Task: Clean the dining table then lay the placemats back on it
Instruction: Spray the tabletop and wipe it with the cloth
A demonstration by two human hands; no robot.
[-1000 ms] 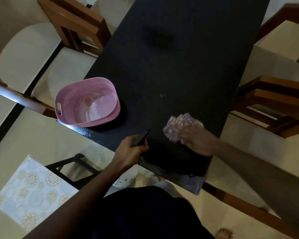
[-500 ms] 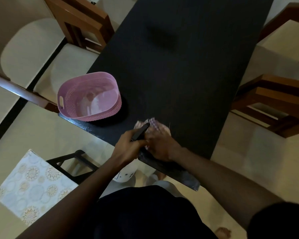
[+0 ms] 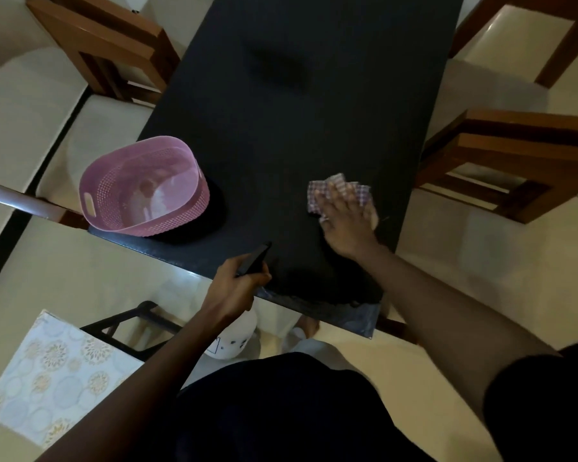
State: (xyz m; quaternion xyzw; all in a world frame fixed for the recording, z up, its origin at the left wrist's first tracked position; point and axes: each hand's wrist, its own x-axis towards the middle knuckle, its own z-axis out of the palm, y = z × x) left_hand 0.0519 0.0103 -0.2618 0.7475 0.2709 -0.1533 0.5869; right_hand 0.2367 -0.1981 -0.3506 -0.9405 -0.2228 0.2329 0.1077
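The dark dining table (image 3: pixel 297 111) runs away from me. My right hand (image 3: pixel 344 221) lies flat with spread fingers on a checked pink cloth (image 3: pixel 337 190), pressing it to the tabletop near the right edge. My left hand (image 3: pixel 237 285) grips the black trigger head of a white spray bottle (image 3: pixel 234 341), held at the near table edge with the bottle body hanging below it. A patterned placemat (image 3: pixel 50 371) lies on a black stool (image 3: pixel 127 325) at lower left.
A pink perforated basket (image 3: pixel 144 188) stands on the table's near left corner. Wooden chairs stand at the far left (image 3: pixel 104 45) and along the right side (image 3: pixel 514 155). The floor around is pale tile.
My right hand swept the cloth left toward my left hand, then back right and a little farther up the table. My left hand stayed at the near edge holding the bottle.
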